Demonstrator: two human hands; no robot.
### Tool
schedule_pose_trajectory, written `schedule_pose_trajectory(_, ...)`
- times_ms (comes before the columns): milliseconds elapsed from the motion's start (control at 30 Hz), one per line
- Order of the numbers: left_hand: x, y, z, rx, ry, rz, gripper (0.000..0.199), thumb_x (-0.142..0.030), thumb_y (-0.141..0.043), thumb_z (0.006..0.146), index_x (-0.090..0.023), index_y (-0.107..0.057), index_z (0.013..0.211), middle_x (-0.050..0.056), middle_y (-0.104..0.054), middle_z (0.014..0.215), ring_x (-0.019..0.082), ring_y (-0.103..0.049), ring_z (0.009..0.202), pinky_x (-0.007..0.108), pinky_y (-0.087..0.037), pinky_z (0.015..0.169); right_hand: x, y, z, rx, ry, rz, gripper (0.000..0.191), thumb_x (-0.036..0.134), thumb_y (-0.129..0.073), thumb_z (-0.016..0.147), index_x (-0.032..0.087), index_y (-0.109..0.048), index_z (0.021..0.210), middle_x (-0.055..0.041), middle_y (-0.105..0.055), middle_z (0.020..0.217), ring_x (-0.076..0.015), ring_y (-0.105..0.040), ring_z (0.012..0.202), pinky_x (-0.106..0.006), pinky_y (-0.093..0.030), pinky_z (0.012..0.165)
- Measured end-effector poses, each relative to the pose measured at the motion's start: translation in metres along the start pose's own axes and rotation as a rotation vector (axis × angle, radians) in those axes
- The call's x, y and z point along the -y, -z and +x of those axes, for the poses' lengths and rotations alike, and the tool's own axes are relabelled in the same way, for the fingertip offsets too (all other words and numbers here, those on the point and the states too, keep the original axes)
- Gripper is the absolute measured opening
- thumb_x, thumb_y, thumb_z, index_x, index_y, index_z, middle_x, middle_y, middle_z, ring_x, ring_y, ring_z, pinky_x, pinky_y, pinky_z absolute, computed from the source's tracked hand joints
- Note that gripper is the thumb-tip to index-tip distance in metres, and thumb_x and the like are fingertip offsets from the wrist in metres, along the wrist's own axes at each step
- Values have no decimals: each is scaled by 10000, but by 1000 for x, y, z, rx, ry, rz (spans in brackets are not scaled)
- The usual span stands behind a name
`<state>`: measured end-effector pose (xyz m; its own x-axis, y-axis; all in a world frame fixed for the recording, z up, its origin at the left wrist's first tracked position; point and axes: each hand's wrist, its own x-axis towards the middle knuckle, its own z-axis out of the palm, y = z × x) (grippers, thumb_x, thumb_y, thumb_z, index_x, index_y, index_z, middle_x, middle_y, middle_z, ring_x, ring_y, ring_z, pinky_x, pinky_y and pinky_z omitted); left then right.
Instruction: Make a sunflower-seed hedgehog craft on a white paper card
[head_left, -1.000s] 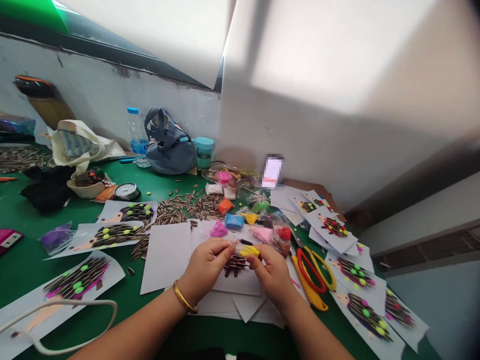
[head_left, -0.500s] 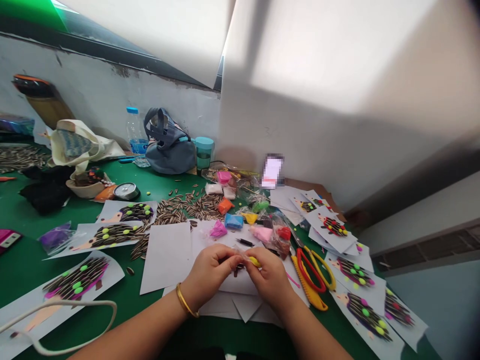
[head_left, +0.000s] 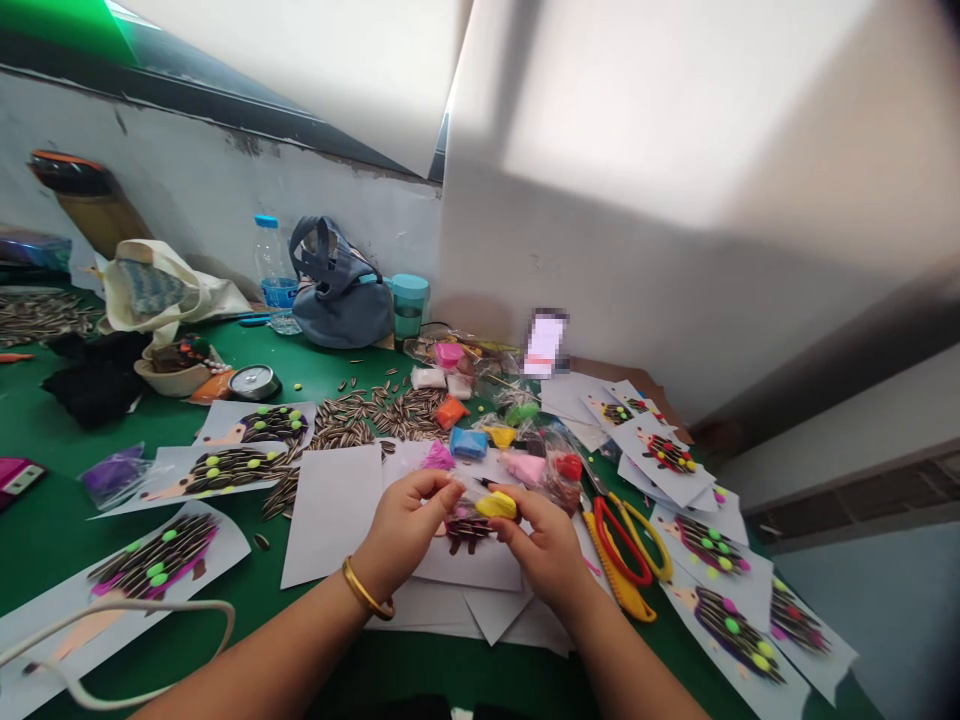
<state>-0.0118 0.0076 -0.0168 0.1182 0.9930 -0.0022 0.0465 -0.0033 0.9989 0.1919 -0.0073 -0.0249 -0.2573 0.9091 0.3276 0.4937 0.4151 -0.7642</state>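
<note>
In the head view my right hand [head_left: 546,540] pinches a lump of yellow modelling clay [head_left: 496,505] between thumb and fingers. My left hand [head_left: 405,525], with a gold bangle at the wrist, is closed in a pinch on what looks like the clear plastic wrapper [head_left: 469,492] around the clay. Both hands hover over a white sheet [head_left: 480,572] bearing a hedgehog picture [head_left: 466,533] of sunflower seeds with brown feet; the hands and clay partly cover it. A blank white card [head_left: 331,515] lies left of my left hand.
Red-handled scissors [head_left: 622,545] and a yellow-handled tool [head_left: 637,600] lie right of my hands. Beyond are wrapped clay lumps, including blue clay [head_left: 468,443], and a sunflower seed heap [head_left: 375,415]. Finished hedgehog cards [head_left: 720,545] lie on both sides. A white cable [head_left: 217,640] curls front left.
My hands have moved apart, the left one leftward. More of the yellow clay and the hedgehog picture beneath now shows.
</note>
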Motion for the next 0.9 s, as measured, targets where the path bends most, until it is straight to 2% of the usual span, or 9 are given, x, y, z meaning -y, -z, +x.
schedule_pose_trajectory(133,-1,-2,1,-25,74,-58,367,-517,-674,785,-153,-707,822,-5,-580,624,138,-567,576,234,-495,515,5,1,1,69,-8,19,277,386,-499,971,225,-709,1052,-36,-706,762,-188,-657,698,-298,-532,690)
schedule_pose_trajectory(233,-4,-1,2,-27,123,-76,413,-536,-680,766,-153,-741,909,7,-596,650,150,-578,612,239,-509,516,4,1,1,47,-15,14,271,379,-540,951,235,-689,1125,-57,-729,914,-212,-675,837,-324,-540,778)
schedule_pose_trajectory(333,-5,-1,2,6,138,-76,405,-523,-665,785,-154,-740,932,13,-612,677,150,-584,625,239,-513,523,0,-2,1,-1,-23,31,545,397,-697,844,235,-550,1343,-93,-690,1164,-256,-658,1031,-377,-530,908)
schedule_pose_trajectory(400,-4,-1,2,43,134,-83,390,-498,-654,803,-150,-730,961,16,-630,693,138,-579,591,241,-507,513,-2,-3,1,10,3,26,624,387,-753,792,242,-536,1359,-100,-659,1242,-274,-636,1103,-398,-517,953)
schedule_pose_trajectory(600,-3,-7,-2,199,63,-193,469,-360,-757,742,-152,-639,1145,-23,-600,714,134,-614,584,280,-537,576,-7,-2,1,-14,73,-11,331,272,-575,912,242,-643,1234,-85,-722,1105,-248,-679,1009,-392,-544,894)
schedule_pose_trajectory(667,-5,-8,-3,202,49,-200,477,-340,-786,710,-160,-626,1122,-2,-632,789,136,-628,603,280,-542,574,-8,0,1,-30,25,13,320,285,-569,916,235,-650,1221,-81,-729,1073,-247,-688,981,-386,-551,879)
schedule_pose_trajectory(767,-7,-6,-1,192,33,-198,340,-393,-780,710,-157,-631,905,37,-666,881,133,-628,590,279,-542,542,-9,-1,0,-22,-41,71,374,322,-643,878,232,-634,1241,-81,-702,1154,-260,-662,1058,-381,-530,930)
schedule_pose_trajectory(833,-5,-4,0,162,22,-182,321,-440,-748,738,-158,-605,793,31,-665,857,118,-605,565,266,-531,526,-10,-2,0,-9,-59,123,497,332,-726,817,232,-593,1286,-88,-660,1236,-259,-647,1080,-367,-525,935)
schedule_pose_trajectory(900,-3,-2,2,95,27,-159,321,-463,-713,772,-169,-588,796,13,-651,807,117,-592,581,239,-511,510,-10,-4,0,-17,-52,173,533,316,-746,796,230,-569,1291,-88,-649,1233,-231,-658,1008,-336,-541,876)
